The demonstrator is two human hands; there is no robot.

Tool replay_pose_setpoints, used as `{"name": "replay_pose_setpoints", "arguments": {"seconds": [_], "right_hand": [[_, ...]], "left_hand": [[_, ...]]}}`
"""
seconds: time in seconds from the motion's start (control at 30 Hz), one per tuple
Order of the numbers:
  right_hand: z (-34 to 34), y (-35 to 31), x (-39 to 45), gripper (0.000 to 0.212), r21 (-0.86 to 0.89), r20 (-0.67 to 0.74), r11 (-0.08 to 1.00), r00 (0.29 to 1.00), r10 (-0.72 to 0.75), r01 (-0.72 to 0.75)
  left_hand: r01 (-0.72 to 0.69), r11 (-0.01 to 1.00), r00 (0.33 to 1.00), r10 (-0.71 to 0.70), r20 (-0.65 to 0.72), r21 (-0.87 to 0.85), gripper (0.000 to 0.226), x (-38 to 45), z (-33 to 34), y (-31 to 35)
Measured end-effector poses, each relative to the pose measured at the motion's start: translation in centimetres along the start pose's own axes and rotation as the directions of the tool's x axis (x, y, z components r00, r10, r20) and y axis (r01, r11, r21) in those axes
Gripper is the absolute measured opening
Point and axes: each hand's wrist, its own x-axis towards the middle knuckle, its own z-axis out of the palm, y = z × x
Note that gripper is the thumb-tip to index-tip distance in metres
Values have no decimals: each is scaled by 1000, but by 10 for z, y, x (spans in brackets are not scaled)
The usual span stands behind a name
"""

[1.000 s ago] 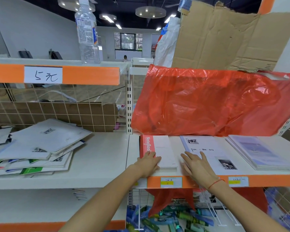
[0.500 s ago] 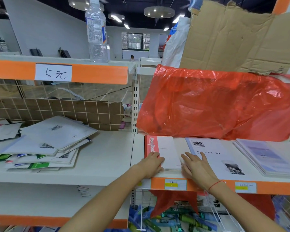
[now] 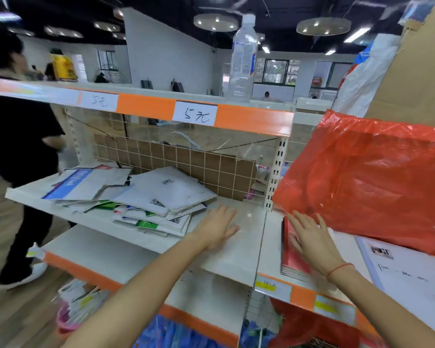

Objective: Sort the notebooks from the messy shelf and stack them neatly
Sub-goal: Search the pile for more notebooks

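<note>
- A person in dark clothes and white shoes (image 3: 20, 151) stands at the far left, blurred, beside the end of the shelving.
- A messy heap of thin, flat paper notebooks (image 3: 146, 202) lies on the left white metal shelf board (image 3: 236, 252); most covers are matte white, one at the left end has a blue band, and green edges poke out lower in the pile. The notebooks overlap at skewed angles.
- Behind the heap stands a white wire grid backed with brown corrugated cardboard (image 3: 186, 164).
- Above, an orange-edged shelf lip carries a white paper price label (image 3: 195, 114), and a clear plastic water bottle (image 3: 242, 59) stands upright on that upper shelf.
- The left hand (image 3: 217, 228) hovers or rests palm down over the bare shelf board just right of the heap, fingers straight and slightly spread, holding nothing; contact with the board cannot be told.
- The right hand (image 3: 309, 237), with a thin red string at the wrist, lies over a red-covered notebook stack (image 3: 290, 259) on the right shelf, fingers straight and fanned, not curled round anything.
- A crinkled, glossy translucent red plastic sheet (image 3: 367, 177) hangs over the back of the right shelf, touching the notebooks beneath.
- A white notebook with printed lettering (image 3: 407, 272) lies flat at the far right.
</note>
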Motion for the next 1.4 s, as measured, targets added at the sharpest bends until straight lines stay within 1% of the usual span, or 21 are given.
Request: {"name": "replay_pose_setpoints", "arguments": {"seconds": [0.03, 0.13, 0.23, 0.27, 0.37, 0.43, 0.53, 0.63, 0.7, 0.77, 0.83, 0.87, 0.9, 1.0, 1.07, 1.13, 1.17, 1.23, 1.3, 1.4], "right_hand": [[-1, -16, 12, 45, 24, -11, 999, 999, -40, 41], [0, -65, 44, 66, 37, 1, 988, 988, -152, 152], [6, -114, 73, 71, 34, 3, 969, 970, -244, 244], [8, -128, 82, 72, 39, 0, 965, 966, -260, 260], [5, -173, 111, 78, 47, 60, 960, 959, -277, 274], [10, -198, 128, 75, 76, 84, 955, 953, -291, 285], [20, -226, 151, 66, 100, 192, 958, 939, -285, 270], [26, -249, 165, 57, 88, 244, 960, 929, -279, 265], [28, -260, 170, 55, 78, 265, 963, 925, -271, 259], [35, -264, 174, 49, 75, 265, 968, 931, -250, 238], [36, -263, 180, 35, 53, 320, 972, 918, -235, 230], [35, -261, 182, 32, 48, 335, 972, 913, -233, 230], [35, -259, 184, 33, 46, 351, 971, 906, -237, 236], [30, -254, 187, 48, 22, 392, 960, 881, -265, 279], [27, -250, 189, 46, 40, 409, 958, 870, -275, 284], [22, -248, 191, 41, 69, 427, 965, 867, -257, 252], [19, -249, 190, 40, 89, 424, 969, 872, -244, 229], [11, -252, 188, 38, 91, 366, 972, 901, -233, 215], [8, -258, 185, 34, 44, 270, 964, 926, -265, 263], [13, -267, 182, 28, 11, 243, 962, 933, -266, 272]], "left_hand": [[36, 999, 999, -36, -10, 21, 55, -7, -6, -17], [118, 990, 992, -115, -42, 76, 52, -28, -19, -63], [184, 974, 982, -178, -56, 130, 55, -46, -28, -111], [209, 967, 978, -204, -52, 149, 55, -51, -30, -129], [267, 952, 963, -259, -68, 150, 56, -66, -37, -185], [308, 940, 950, -297, -94, 147, 59, -77, -42, -224], [399, 902, 916, -383, -120, 164, 66, -93, -50, -281], [493, 835, 866, -498, -44, 245, 71, -109, -54, -330], [545, 787, 815, -578, 36, 288, 76, -115, -55, -355], [557, 757, 778, -620, 104, 343, 80, -119, -54, -375], [541, 745, 764, -629, 143, 389, 80, -118, -52, -390], [536, 744, 762, -630, 152, 398, 78, -117, -51, -396], [529, 745, 763, -627, 156, 407, 74, -115, -50, -399], [494, 754, 786, -600, 148, 434, 57, -107, -46, -403], [489, 765, 797, -587, 141, 420, 49, -100, -43, -402], [490, 771, 803, -580, 133, 407, 49, -95, -40, -401], [494, 770, 803, -582, 128, 404, 50, -93, -39, -400], [500, 762, 801, -588, 116, 411, 54, -90, -37, -399], [500, 760, 803, -586, 106, 416, 58, -88, -35, -398], [503, 758, 805, -586, 95, 416, 60, -89, -34, -397]]}}
